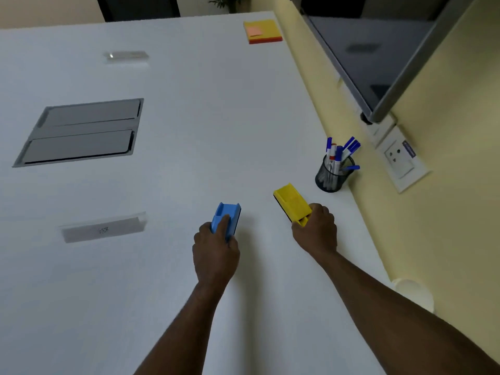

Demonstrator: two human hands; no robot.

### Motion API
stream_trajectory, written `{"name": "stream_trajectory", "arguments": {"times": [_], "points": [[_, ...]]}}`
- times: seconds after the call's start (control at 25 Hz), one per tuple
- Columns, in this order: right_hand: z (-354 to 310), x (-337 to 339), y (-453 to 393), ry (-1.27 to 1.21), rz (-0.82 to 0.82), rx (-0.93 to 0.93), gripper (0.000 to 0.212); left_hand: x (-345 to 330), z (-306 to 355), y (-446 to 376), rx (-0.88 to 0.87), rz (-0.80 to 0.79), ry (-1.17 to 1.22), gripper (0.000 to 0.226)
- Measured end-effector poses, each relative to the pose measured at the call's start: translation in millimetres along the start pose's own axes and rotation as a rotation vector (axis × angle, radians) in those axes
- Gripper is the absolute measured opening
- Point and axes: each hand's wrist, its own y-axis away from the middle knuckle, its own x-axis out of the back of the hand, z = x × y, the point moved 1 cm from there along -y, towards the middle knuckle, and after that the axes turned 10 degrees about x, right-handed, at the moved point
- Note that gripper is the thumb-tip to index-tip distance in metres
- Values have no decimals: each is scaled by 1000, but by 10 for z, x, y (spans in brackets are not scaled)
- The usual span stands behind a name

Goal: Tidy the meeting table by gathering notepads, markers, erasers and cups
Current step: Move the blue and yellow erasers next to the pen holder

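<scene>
Both hands grip erasers on the white worktop [173, 85].

The left hand [215, 253] is closed around the blue eraser [226, 216]; the right hand [316, 231] is closed around the near end of the yellow eraser [290, 203]. The mesh cup [332, 175] of markers [342, 150] stands just beyond the right hand; the sticky notepad [262, 31] lies far ahead.

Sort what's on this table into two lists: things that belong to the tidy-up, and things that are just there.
Belongs to the job:
- blue eraser, in the left hand
- yellow eraser, in the right hand
- markers in the mesh cup
- sticky notepad
- white paper cup

Just there:
- cable hatch
- two nameplates
- wall socket
</scene>
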Motion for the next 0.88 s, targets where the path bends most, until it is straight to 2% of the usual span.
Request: {"name": "stream_trajectory", "arguments": {"times": [0.2, 0.36, 0.48, 0.56, 0.64, 0.76, 0.88], "points": [[639, 332, -17, 57, 76, -293, 51, -442, 294, 293, -129, -92, -124, 53], [950, 446, -135, 135, 58, -384, 51, -654, 476, 428, -181, -143, -170, 54], [1059, 464, -178, 144, 38, -364, 54, -745, 586, 462, -197, -156, -193, 53], [1048, 473, -134, 187, 41, -359, 63, -803, 667, 476, -193, -155, -198, 53], [997, 480, -24, 256, 115, -288, 70, -859, 772, 480, -193, -159, -206, 53], [903, 505, 238, 259, 232, -138, 60, -965, 1003, 473, -188, -187, -200, 51], [886, 595, 493, 291, 231, -40, 43, -1104, 1295, 508, -179, -208, -158, 41]]}}
